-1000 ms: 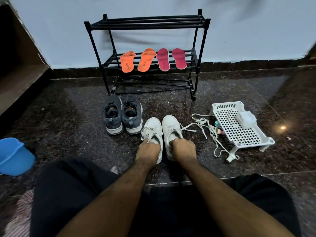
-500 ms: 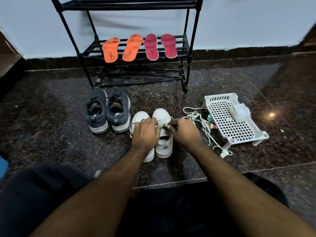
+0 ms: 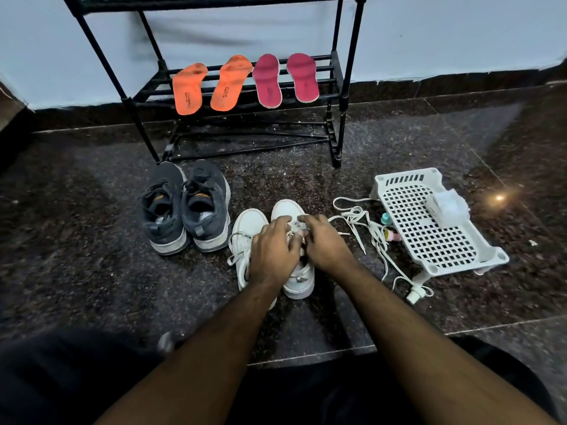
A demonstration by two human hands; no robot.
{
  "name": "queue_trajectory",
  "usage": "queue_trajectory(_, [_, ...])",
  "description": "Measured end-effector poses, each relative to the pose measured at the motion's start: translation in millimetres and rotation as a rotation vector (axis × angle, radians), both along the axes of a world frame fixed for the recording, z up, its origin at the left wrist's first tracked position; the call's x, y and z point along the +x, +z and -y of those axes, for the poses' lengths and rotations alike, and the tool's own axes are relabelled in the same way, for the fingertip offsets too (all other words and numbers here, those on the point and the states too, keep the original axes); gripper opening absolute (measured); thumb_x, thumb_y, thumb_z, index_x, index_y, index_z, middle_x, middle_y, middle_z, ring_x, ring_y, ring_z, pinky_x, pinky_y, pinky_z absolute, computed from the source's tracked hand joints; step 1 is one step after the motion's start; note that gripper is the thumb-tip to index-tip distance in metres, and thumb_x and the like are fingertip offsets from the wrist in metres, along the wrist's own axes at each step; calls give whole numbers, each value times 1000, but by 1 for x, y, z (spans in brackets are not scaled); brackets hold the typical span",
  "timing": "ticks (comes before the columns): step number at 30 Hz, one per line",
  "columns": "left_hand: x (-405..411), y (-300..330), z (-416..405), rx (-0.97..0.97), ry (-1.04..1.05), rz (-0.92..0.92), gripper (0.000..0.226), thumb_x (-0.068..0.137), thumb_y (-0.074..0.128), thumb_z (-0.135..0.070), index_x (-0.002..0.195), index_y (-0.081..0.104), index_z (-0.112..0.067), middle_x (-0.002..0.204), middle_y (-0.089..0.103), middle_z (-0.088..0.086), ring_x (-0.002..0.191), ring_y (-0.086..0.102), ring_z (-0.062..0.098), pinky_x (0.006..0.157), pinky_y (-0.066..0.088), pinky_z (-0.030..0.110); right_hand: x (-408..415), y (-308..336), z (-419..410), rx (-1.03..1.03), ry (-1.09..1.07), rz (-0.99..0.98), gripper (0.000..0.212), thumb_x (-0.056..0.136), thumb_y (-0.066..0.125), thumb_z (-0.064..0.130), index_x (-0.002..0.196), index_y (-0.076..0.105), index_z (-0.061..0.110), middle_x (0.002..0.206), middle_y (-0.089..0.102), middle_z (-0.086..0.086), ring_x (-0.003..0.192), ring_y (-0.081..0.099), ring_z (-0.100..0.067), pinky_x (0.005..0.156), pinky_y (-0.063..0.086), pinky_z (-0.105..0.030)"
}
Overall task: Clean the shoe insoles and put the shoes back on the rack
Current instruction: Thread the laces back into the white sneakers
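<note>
I see both hands on the right white sneaker [image 3: 295,271] on the floor: left hand [image 3: 273,253] and right hand [image 3: 325,240] pinch its lace. Four insoles [image 3: 245,82] lie on the black rack [image 3: 340,87] behind.

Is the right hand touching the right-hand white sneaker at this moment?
Touching. The head view shows the right hand resting on the right-hand white sneaker, its fingers curled into the lace area over the tongue with no gap visible.

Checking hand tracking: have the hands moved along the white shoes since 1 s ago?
Yes. Both the left hand and right hand moved from the heels of the white shoes forward to the laces, toward the rack.
</note>
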State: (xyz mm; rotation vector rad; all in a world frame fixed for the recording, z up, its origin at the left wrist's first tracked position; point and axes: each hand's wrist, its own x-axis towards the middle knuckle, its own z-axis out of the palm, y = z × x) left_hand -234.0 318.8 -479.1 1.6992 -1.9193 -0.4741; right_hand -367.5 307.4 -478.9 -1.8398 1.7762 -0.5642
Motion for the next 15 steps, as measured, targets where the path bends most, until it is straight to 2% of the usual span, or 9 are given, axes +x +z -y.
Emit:
queue_trajectory(4, [-7,5,13,81,57,79,29,92,58,-36,117,65,-25,116,62,0,110,58,22,96,43,41,0,-3,7,42,-1,-1,30,94,50,17,119,66,19,111,60,-12,105,60,-30,94,49,-41])
queue_trajectory(8, [-9,5,25,226,133,-25,22,78,71,-46,88,73,-27,95,69,-5,91,66,20,85,53,39,-3,-2,6,58,-36,-5,18,90,57,15,102,69,22,104,61,-9,98,61,-27,88,49,-36])
queue_trajectory(10, [-7,6,27,245,126,-67,16,79,72,-37,74,72,-23,79,72,-4,80,68,20,76,57,39,-5,0,5,54,-68,-5,11,89,60,19,92,67,25,100,65,-4,96,62,-25,86,52,-37])
queue_trajectory(12, [-4,4,27,253,130,-111,21,81,72,-27,62,68,-18,69,70,-4,72,68,20,72,58,40,-6,3,2,51,-97,15,6,87,61,24,84,66,26,93,70,-1,92,64,-23,81,54,-37])
queue_trajectory(15, [-5,2,28,245,163,-162,26,85,72,-31,61,63,-24,80,71,-2,76,68,22,77,57,42,-9,5,-2,19,-63,-22,8,90,60,27,92,66,21,99,64,-6,99,59,-25,88,51,-39])
